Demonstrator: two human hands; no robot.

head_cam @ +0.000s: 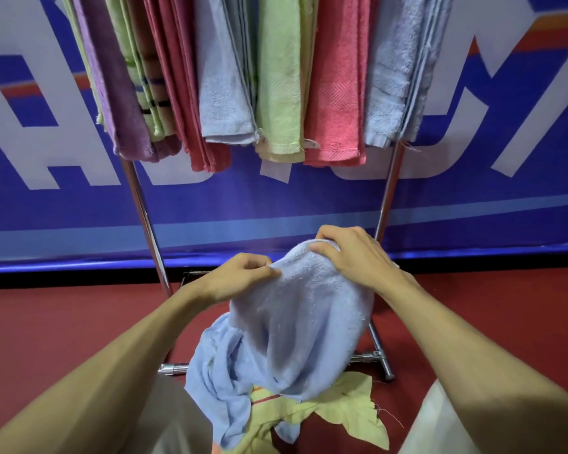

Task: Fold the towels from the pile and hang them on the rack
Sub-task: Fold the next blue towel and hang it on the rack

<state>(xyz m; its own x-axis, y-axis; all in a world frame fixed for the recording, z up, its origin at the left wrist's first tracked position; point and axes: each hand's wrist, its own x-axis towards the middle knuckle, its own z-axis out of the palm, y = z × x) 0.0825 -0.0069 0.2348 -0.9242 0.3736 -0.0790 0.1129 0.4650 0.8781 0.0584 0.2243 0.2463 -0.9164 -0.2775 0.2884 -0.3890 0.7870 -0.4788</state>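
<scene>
**Rack nearly full, small pile left**

Nearest, at the knees: the remainder of the pile (309, 417), with a yellow towel (348, 411) and a thinner blue cloth (217, 381), both crumpled and unfolded. Just above it, lifted clear: a light blue towel (302, 316), bunched, not yet folded, lower end trailing onto the pile. Pinched at its upper edge by the left hand (240, 276), thumb against fingers; clamped at the top by the right hand (351, 253), fingers curled over the cloth. Judging from this, mid-step: towel picked up, fold and hanging yet to come.

Beyond, on the red floor (46, 322): the chrome rack (145, 217), with feet and two slanted posts in view. Higher up, a row of hung towels (335, 93), folded and side by side, in purple, striped green, dark red, blue, pale green and pink, filling the visible width. Most of the job seemingly done, a few pieces left.

Farthest: a blue banner (276, 204) with huge white letters, cropped and partly hidden, no word readable. Small white tag (310, 144) at one hem, too small to read.
</scene>
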